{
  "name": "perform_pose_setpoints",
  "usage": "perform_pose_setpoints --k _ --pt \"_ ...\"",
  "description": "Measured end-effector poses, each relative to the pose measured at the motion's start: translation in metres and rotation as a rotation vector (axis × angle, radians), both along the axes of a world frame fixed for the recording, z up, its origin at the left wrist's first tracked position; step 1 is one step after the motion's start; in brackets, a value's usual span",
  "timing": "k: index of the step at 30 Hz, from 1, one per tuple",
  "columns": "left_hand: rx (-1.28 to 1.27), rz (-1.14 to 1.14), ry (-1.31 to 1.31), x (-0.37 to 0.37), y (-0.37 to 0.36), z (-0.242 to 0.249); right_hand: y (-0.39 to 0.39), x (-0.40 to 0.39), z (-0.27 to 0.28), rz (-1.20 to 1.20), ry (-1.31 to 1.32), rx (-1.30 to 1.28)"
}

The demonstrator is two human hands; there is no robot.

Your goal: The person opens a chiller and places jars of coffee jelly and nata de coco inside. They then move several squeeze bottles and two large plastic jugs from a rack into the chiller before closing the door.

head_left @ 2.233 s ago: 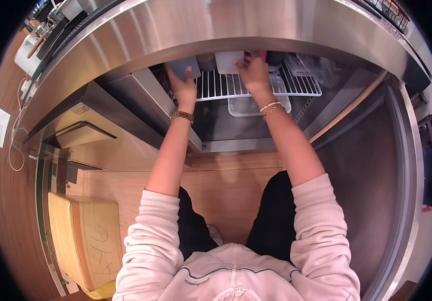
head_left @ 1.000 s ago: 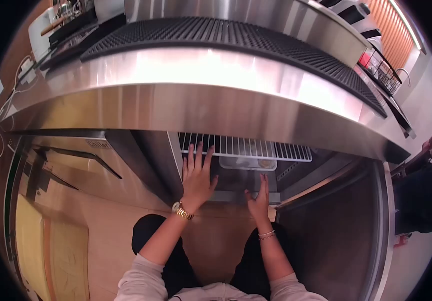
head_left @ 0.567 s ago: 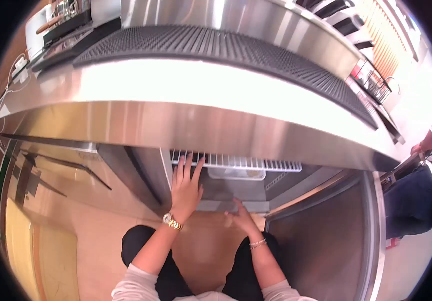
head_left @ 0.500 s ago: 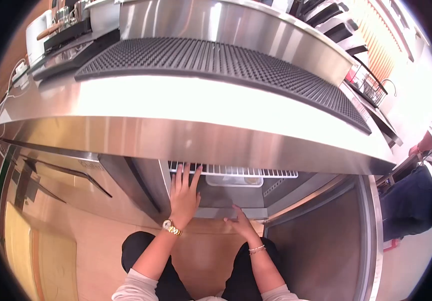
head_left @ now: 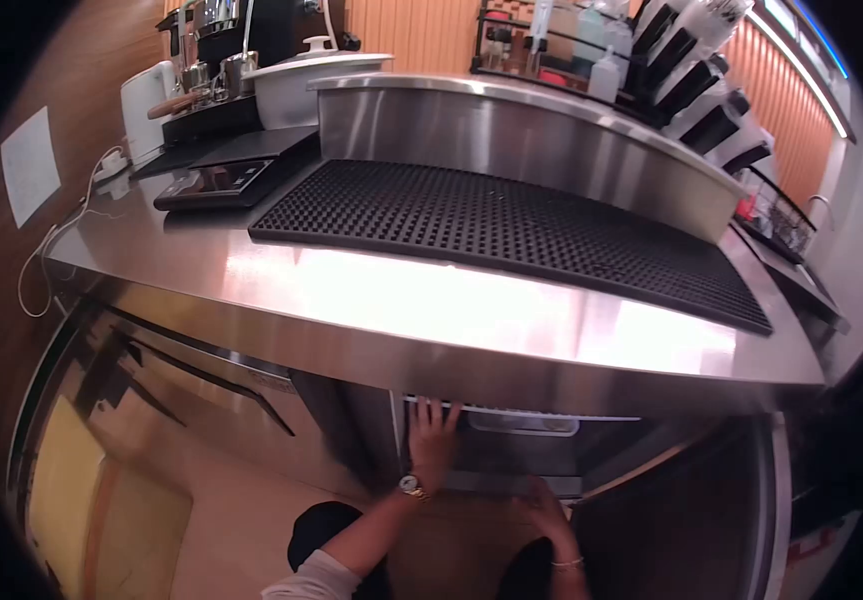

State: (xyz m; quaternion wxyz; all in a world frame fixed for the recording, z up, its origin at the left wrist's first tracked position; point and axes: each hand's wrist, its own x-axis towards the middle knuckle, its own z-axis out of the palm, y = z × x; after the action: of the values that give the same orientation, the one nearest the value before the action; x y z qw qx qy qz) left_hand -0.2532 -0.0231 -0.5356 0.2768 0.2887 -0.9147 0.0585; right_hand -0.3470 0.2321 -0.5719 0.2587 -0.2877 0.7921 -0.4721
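My left hand (head_left: 433, 440), with a gold watch (head_left: 412, 487) at its wrist, reaches into the open under-counter fridge. Its fingers are stretched out at the front edge of the white wire shelf (head_left: 601, 415), and the fingertips are partly hidden beneath the counter edge. Below the shelf sits a shallow white-rimmed container (head_left: 526, 425). My right hand (head_left: 543, 508), wearing a thin bracelet, hovers low near the fridge's front sill (head_left: 491, 485). Its fingers are loosely apart, with nothing visible in them.
The open fridge door (head_left: 691, 510) stands to my right. Above, the steel counter (head_left: 191, 265) overhangs my hands and carries a black rubber mat (head_left: 511, 225), a scale (head_left: 216, 183) and a lidded white pot (head_left: 301, 88). Cup stacks (head_left: 701, 110) rise behind.
My view has tilted upward, showing more of the counter and back wall, and the picture is darker. Both hands keep nearly the same places at the fridge.
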Motion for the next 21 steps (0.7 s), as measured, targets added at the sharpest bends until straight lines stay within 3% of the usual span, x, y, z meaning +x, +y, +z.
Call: perform_pose_setpoints --k 3,6,8,11,13,15,16,18,20,21 --pt "0.456 0.002 -0.552 0.003 0.002 0.046 0.013 0.010 0.028 0.017 0.016 0.090" --pt "0.490 -0.007 -0.561 0.021 0.015 0.040 0.029 0.016 0.044 0.003 -0.026 0.144" --pt "0.529 -0.011 -0.580 0.028 0.020 0.042 0.028 0.023 0.058 -0.144 -0.129 0.206" --pt "0.574 -0.019 -0.601 0.036 0.023 0.048 0.053 0.021 -0.020 -0.101 0.177 0.323" --pt "0.616 -0.019 -0.615 0.048 0.026 0.051 0.047 0.045 0.041 -0.202 0.123 0.270" --pt "0.659 -0.019 -0.611 0.060 0.029 0.055 0.042 0.063 0.094 -0.330 -0.128 0.312" --pt "0.682 -0.021 -0.602 0.066 0.033 0.057 0.048 0.069 0.089 -0.321 -0.043 0.398" --pt "0.746 -0.035 -0.566 0.083 0.050 0.064 0.053 0.079 0.099 -0.373 -0.028 0.309" --pt "0.901 -0.095 -0.370 0.115 0.089 0.069 0.051 0.088 0.158 -0.428 -0.031 0.362" --pt "1.145 -0.223 -0.013 0.136 0.117 0.065 0.052 0.087 0.179 -0.431 -0.075 0.418"
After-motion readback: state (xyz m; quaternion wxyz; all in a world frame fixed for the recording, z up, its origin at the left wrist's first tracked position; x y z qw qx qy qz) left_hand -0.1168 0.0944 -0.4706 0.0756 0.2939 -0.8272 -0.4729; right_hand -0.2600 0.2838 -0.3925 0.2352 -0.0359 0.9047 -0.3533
